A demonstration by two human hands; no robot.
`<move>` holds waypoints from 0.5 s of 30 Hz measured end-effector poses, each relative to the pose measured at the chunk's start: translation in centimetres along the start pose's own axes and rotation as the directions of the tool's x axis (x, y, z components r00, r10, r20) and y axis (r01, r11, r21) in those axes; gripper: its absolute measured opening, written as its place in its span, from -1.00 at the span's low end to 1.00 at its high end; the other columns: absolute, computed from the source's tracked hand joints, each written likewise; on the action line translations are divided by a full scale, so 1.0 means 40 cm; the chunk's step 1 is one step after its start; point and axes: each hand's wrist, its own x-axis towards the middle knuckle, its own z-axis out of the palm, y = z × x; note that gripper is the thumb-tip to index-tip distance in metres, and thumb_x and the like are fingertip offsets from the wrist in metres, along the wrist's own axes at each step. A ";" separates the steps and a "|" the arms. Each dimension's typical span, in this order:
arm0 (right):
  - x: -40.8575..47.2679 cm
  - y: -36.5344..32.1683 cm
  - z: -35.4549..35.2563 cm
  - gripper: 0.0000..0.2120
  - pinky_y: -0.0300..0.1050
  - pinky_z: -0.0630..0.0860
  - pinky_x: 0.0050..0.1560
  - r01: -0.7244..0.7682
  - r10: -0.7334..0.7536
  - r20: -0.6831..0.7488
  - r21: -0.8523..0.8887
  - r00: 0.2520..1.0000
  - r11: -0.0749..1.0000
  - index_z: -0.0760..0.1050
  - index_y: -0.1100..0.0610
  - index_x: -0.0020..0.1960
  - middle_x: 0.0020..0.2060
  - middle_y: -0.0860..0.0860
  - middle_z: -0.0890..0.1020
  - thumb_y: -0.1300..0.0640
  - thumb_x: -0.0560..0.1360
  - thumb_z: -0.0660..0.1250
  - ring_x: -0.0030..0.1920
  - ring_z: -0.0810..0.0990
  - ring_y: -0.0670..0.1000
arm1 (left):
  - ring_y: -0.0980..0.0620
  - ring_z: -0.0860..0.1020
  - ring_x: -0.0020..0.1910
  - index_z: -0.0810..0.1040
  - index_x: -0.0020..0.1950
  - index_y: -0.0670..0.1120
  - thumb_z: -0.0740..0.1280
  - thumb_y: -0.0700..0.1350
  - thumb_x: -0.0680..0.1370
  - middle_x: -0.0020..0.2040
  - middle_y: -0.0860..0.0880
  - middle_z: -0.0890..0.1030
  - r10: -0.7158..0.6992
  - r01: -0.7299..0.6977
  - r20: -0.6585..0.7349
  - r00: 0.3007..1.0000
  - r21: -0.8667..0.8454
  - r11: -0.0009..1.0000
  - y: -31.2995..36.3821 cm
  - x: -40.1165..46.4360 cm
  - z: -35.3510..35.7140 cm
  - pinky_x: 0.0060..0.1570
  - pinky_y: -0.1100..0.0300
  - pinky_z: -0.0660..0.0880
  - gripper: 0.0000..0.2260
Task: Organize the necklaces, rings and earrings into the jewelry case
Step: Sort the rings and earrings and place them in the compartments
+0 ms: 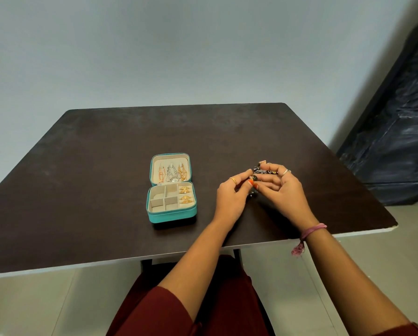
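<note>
Jewelry case (171,209) open mid-table, both hands' fingers (242,177) pinching dark earrings (261,171) just right, near table edge (363,232)

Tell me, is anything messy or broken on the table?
Nothing looks broken or spilled. The jewelry case lies open, with necklaces in its lid and rings in the right-hand slot. Both hands, left and right, hold a dark beaded piece over the table.
</note>
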 end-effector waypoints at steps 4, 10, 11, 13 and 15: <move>0.000 0.003 0.009 -0.62 -0.27 0.56 0.05 0.003 -0.003 -0.021 0.031 1.000 1.000 0.45 0.05 0.19 -0.02 -0.02 0.68 0.34 0.45 0.41 0.00 0.67 -0.12 | 0.14 0.56 0.16 0.57 0.25 -0.11 0.33 -0.24 0.55 0.19 -0.05 0.60 -0.021 0.015 -0.049 0.999 -0.124 0.992 -0.013 0.005 -0.001 0.17 0.26 0.48 -0.73; -0.001 0.010 0.022 -0.68 -0.27 0.57 0.03 0.033 -0.034 -0.035 -0.016 0.999 0.999 0.50 0.15 0.17 -0.05 0.00 0.68 0.32 0.45 0.42 -0.02 0.66 -0.13 | 0.14 0.59 0.10 0.59 0.19 -0.07 0.33 -0.25 0.56 0.08 0.03 0.64 -0.088 0.066 -0.062 0.994 -0.288 0.955 -0.016 0.007 -0.005 0.09 0.31 0.50 -0.77; -0.002 0.010 0.023 -0.69 -0.31 0.56 0.01 0.045 -0.046 -0.029 -0.034 0.999 0.998 0.51 0.14 0.16 -0.06 0.01 0.68 0.31 0.44 0.42 -0.04 0.66 -0.14 | 0.12 0.59 0.11 0.59 0.17 -0.04 0.32 -0.25 0.55 0.07 0.03 0.65 -0.091 0.068 -0.063 0.994 -0.303 0.950 -0.017 0.006 -0.005 0.10 0.29 0.50 -0.77; -0.004 0.007 0.025 -0.69 -0.37 0.53 -0.03 0.074 -0.075 -0.011 -0.082 0.997 0.994 0.53 0.08 0.15 -0.06 0.01 0.67 0.29 0.44 0.43 -0.08 0.64 -0.19 | 0.08 0.59 0.12 0.60 0.13 0.01 0.32 -0.25 0.55 0.08 0.01 0.65 -0.096 0.071 -0.060 0.994 -0.326 0.943 -0.019 0.006 -0.006 0.10 0.26 0.51 -0.77; -0.005 0.001 0.025 -0.71 -0.37 0.52 -0.04 0.122 -0.122 0.011 -0.158 0.992 0.980 0.56 0.03 0.13 -0.08 -0.01 0.68 0.26 0.45 0.43 -0.11 0.63 -0.20 | 0.06 0.59 0.13 0.60 0.13 0.00 0.32 -0.25 0.55 0.10 -0.03 0.65 -0.103 0.082 -0.044 0.994 -0.335 0.939 -0.022 0.006 -0.007 0.12 0.23 0.51 -0.78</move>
